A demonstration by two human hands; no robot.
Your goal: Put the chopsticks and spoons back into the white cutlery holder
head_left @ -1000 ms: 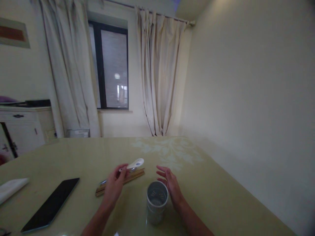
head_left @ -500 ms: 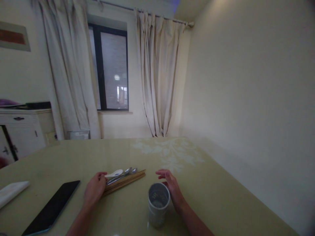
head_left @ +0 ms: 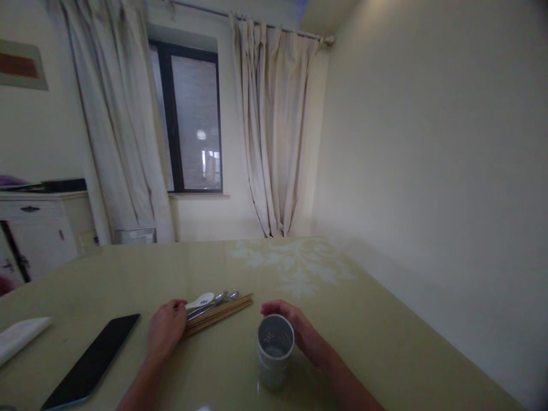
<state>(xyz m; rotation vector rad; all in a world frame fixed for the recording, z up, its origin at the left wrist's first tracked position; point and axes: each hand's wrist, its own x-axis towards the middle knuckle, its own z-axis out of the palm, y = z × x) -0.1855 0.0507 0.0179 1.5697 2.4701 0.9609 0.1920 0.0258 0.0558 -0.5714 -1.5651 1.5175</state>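
A white spoon (head_left: 201,301) lies below and left of the frame's centre, its handle running left to the fingertips of the left hand (head_left: 166,326). That hand is curled in at the handle's end; whether it grips the spoon cannot be told. Just right of the white spoon are metal spoons (head_left: 220,297), then a bundle of wooden chopsticks (head_left: 222,315), all slanting up to the right. At lower centre, a grey cylindrical container (head_left: 273,368) stands upright. The right hand (head_left: 297,326) curves loosely behind its right side; contact is unclear. A black flat device (head_left: 92,362) lies at lower left on the yellow-green desk (head_left: 363,348). A window (head_left: 197,120) fills part of the upper left.
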